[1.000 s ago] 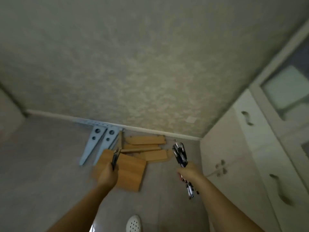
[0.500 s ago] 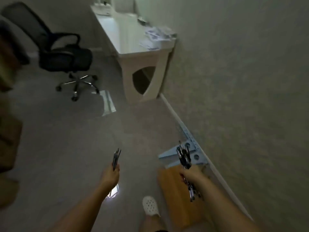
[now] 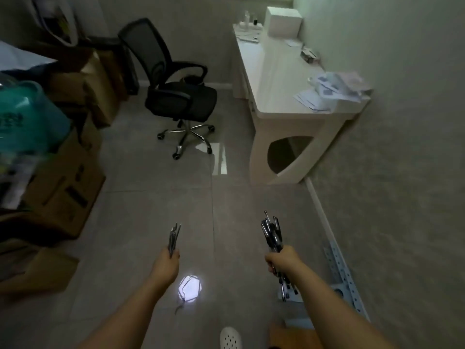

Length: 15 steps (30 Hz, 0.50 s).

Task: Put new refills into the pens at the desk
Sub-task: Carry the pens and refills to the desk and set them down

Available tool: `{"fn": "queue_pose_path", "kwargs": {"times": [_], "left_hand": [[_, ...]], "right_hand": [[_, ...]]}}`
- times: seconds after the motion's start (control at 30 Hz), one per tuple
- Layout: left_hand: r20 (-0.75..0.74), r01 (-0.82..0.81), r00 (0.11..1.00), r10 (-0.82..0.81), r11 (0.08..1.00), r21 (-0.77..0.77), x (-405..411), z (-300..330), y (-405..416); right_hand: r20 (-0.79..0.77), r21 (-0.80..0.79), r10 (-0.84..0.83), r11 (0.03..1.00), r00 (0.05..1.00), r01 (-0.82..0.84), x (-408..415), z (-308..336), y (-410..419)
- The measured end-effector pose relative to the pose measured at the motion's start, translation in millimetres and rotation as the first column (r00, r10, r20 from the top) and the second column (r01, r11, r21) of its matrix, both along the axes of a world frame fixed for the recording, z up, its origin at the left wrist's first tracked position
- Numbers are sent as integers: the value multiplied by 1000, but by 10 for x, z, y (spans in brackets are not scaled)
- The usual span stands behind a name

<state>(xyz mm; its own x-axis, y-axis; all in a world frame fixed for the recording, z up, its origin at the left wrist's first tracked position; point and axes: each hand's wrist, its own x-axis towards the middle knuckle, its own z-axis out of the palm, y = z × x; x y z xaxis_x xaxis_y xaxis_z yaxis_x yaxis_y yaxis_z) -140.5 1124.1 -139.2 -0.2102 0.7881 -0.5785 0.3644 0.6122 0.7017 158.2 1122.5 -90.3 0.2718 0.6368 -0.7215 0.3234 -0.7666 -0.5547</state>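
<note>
The white desk point(image 3: 281, 79) now nearer; left hand point(image 3: 167, 264) grips thin refills point(image 3: 174, 236), right hand point(image 3: 283, 260) bundled pens point(image 3: 273, 235).

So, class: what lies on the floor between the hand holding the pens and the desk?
Head view: only bare grey floor tiles lie between the right hand gripping the pens and the desk.

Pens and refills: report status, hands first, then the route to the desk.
Left hand grips refills. Right hand grips pens. Desk ahead right, not reached. Office chair left of the route.
</note>
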Motion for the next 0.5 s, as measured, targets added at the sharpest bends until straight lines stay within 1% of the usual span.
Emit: {"fn": "queue_pose_path", "kwargs": {"times": [0.1, 0.27, 0.5], "left_hand": [[3, -37, 999, 37, 999, -11, -93, 25, 402], [-16, -74, 997, 74, 997, -12, -375, -25, 1176], [-86, -11, 996, 10, 1000, -16, -960, -81, 2656]], "right_hand": [[2, 0, 50, 999, 999, -50, -107, 13, 593], [4, -11, 71, 997, 997, -71, -411, -49, 1542], [-15, -6, 12, 1000, 1000, -13, -943, -121, 2847]]}}
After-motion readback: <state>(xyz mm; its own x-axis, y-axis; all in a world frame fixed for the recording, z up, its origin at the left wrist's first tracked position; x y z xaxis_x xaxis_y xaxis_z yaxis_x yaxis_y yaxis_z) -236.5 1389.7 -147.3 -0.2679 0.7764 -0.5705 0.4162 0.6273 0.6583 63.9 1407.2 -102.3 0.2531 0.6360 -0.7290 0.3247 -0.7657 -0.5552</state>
